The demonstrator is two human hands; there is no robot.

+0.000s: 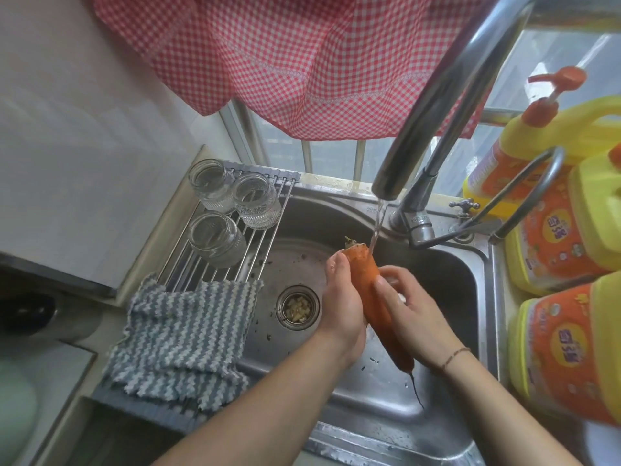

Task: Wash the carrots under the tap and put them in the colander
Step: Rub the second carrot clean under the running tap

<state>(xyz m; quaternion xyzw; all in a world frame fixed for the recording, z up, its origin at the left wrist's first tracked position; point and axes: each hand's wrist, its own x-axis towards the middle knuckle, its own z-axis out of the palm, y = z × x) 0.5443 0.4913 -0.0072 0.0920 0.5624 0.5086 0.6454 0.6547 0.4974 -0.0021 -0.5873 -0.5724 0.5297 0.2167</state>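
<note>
A red and white checked curtain (285, 62) hangs across the top of the view, above a stainless steel sink (443, 284) seen from above. A curved metal tap (447, 105) arches over the basin from the upper right, and a thin stream of water (376, 227) falls from its spout. At the right edge stand several large yellow and orange detergent bottles (554, 351), one with an orange pump top. A grey and white striped cloth (181, 341) lies draped over the sink's left edge, on the near end of a metal roll-up drying rack (258, 250). Three clear glass jars (215, 237) rest on that rack. Two bare forearms reach in from the bottom. The left hand (342, 297) has its grip wrapped round the left side of a large carrot (369, 290), thumb near the top. The right hand (410, 307), with a thin bracelet (453, 356) at the wrist, grasps the carrot from the right, fingers curled against it. The carrot is held over the basin, its stem end up and just under the water, its thin root tip pointing towards the viewer. The round drain strainer (297, 307), left of the hands, holds pale food scraps.
</note>
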